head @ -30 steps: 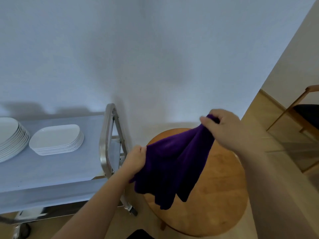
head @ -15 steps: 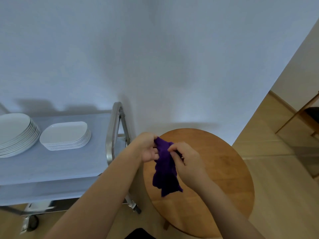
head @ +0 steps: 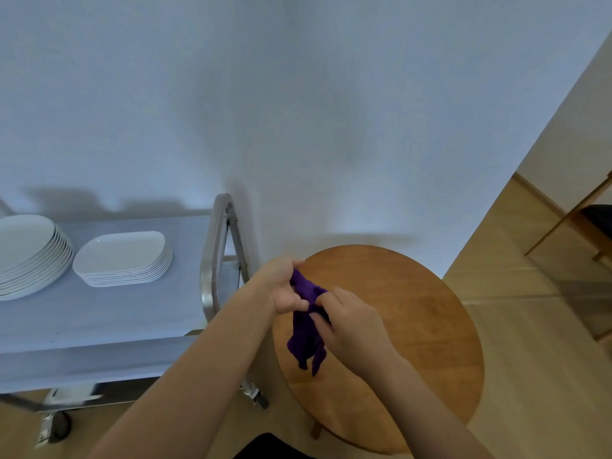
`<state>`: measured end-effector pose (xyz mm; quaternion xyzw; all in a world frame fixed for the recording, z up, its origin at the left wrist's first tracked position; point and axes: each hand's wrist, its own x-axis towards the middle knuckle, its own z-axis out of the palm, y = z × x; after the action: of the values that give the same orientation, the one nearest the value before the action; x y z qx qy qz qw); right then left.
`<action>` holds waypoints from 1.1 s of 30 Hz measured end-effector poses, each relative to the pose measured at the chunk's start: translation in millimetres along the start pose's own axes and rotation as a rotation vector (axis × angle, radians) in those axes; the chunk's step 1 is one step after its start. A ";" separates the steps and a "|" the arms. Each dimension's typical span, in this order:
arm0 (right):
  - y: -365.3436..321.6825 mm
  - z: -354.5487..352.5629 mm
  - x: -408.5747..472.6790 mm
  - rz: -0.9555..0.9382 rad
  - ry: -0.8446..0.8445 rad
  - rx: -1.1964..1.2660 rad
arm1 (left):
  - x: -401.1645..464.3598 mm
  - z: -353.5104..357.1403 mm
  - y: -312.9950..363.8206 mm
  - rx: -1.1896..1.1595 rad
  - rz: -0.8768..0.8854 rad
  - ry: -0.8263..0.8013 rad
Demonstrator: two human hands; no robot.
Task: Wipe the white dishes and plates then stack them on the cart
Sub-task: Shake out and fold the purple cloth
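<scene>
Above the left edge of the round table (head: pixel 414 326), a purple cloth (head: pixel 306 329) is gripped by the left hand (head: pixel 284 286) and right hand (head: pixel 351 326). White plates (head: pixel 29 253) and dishes (head: pixel 124 258) are stacked on the cart (head: pixel 99 319).

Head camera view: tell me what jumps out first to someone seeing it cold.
The purple cloth grabs the eye, bunched between the left hand and right hand above the round wooden table. To the left, two white stacks sit on the cart: round plates at the frame edge and oblong dishes beside them.
</scene>
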<state>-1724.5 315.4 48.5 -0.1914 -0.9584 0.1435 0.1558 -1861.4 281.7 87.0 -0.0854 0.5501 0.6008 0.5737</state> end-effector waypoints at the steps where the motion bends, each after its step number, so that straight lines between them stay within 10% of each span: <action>1: 1.7 -0.7 1.3 0.010 0.008 0.022 | -0.3 -1.2 -0.8 -0.012 0.000 0.004; 12: 1.4 -1.4 15.8 0.040 -0.061 -0.040 | 0.7 -5.0 -1.7 -0.192 -0.056 -0.076; 26: 11.2 -77.8 35.0 0.007 -0.343 0.624 | 38.0 -50.2 -10.9 0.814 -0.064 -0.001; 33: 20.3 -94.1 27.4 -0.034 -0.388 0.777 | 49.2 -55.0 -13.7 0.881 -0.210 -0.202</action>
<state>-1708.8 364.9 134.1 -0.0721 -0.8477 0.5244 0.0358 -1895.8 265.6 22.3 0.1701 0.6827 0.2539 0.6638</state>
